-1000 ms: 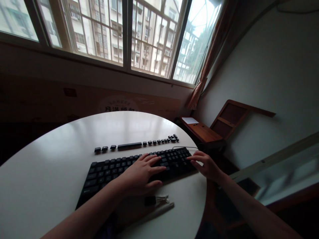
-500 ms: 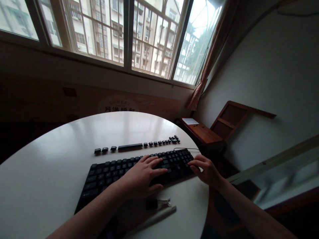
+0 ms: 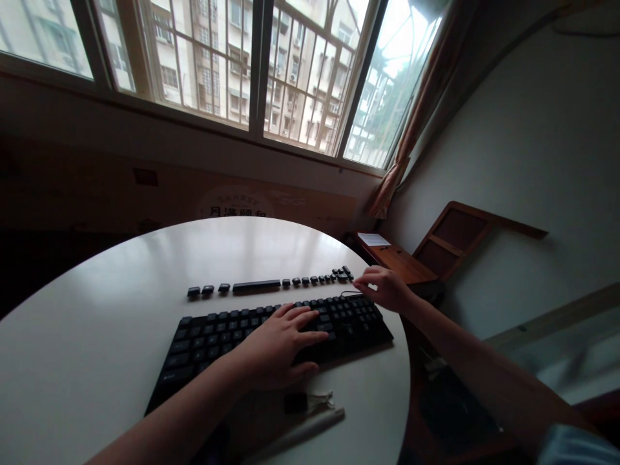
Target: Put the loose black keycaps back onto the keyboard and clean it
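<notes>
Right hand (image 3: 382, 288) moved to the three-o'clock end of the keycap row (image 3: 256, 285), fingers (image 3: 369, 278) nearly closed, contents unclear; left hand (image 3: 276, 343), spread, gripping nothing, best braced keyboard (image 3: 353, 325).

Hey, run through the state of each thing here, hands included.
Keyboard: flat on the table, partly covered.
Keycaps: detached, in a row beyond the keyboard.
Left hand: spread, resting on the keyboard.
Right hand: fingertips close together by the row's right end; grip unclear.
Wire tool: lying on the table.
Pale stick: lying beside the tool.
Curtain: drawn aside.
</notes>
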`<state>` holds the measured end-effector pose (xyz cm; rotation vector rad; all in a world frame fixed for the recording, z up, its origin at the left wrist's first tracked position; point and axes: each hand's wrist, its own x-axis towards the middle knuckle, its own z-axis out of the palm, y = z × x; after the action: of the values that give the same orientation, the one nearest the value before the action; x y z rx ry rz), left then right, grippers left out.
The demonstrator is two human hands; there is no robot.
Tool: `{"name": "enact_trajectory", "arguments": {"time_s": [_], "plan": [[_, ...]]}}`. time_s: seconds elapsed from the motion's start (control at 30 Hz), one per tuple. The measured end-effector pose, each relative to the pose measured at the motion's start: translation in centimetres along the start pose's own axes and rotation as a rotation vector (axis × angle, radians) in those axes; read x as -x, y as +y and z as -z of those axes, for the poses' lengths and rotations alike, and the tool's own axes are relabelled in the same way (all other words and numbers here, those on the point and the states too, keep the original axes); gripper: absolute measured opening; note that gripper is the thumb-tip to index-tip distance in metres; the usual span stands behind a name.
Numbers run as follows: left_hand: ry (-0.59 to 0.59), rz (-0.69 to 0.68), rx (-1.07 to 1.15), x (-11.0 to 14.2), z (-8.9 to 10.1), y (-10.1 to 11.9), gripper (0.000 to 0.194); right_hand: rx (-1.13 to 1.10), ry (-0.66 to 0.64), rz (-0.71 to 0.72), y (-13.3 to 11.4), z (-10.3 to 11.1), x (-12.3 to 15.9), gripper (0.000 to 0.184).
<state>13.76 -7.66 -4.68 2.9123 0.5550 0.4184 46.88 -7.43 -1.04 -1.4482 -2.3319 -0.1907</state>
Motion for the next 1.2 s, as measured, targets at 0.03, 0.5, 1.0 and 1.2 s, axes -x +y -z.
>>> {"name": "enact_trajectory", "arguments": {"time_s": [0.03,0.5,1.0,1.2], "plan": [[0.0,0.003,0.004,0.0,0.0,0.0,0.056,0.016,-0.017,-0.075,0.9,-0.3,-1.6,0.021],[-0.055,0.038,0.089,0.1,0.5,0.1,0.053,0.011,-0.423,-0.287,6.0,-5.1,-11.5,0.029],[-0.02,0.027,0.074,0.1,0.1,0.1,0.052,0.12,-0.36,-0.279,6.4,-6.5,-11.4,0.024],[-0.015,0.023,0.071,0.1,0.1,0.1,0.051,0.157,-0.333,-0.234,6.1,-6.6,-11.3,0.02]]}}
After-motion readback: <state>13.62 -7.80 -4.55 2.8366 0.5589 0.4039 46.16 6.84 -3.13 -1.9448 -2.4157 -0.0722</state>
